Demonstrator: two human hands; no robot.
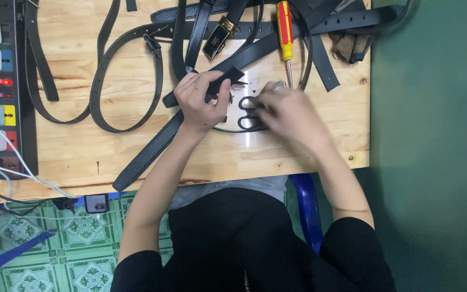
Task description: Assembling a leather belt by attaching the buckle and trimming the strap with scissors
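Black strap end (227, 78) sits pinched in my left hand (203, 103), grip closed on it, mid-tabletop (201, 157). My right hand (290, 111) covers black-handled scissors (248, 113); blurred, so I cannot tell its grip. Beyond lie a red-and-yellow screwdriver (284, 32), a gold-trimmed buckle (220, 35) and loose belts (128, 81), partly cut off above. Power strip (6, 81) at left.

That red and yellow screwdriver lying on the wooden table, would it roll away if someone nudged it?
Probably a little: the screwdriver has a rounded handle and lies flat on the wooden table. Black belts crossing around it would likely stop it. It looks rigid, with a thin metal shaft.
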